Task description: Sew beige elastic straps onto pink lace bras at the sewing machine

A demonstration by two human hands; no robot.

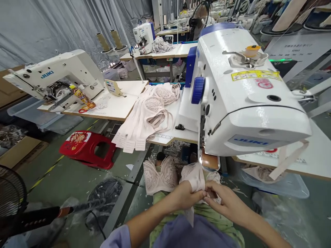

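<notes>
A beige lace bra (193,174) is held above my lap, just below the front of the white sewing machine (248,96). My left hand (188,195) is closed on its band, thumb pointing to the right. Touching it at the fingertips, my right hand (222,199) pinches the same bra's fabric from the other side. The exact spot between the fingers is partly hidden. A lace cup (161,175) rests on my left thigh; whether it belongs to the same bra I cannot tell. A narrow band end hangs beneath my left hand.
A pile of beige bras (147,113) lies on the table left of the machine, bands draped over the edge. Another sewing machine (64,75) stands at left, with a bottle (82,96) beside it. Below are a red stool (88,148), a fan (11,199) and a plastic bin (281,186).
</notes>
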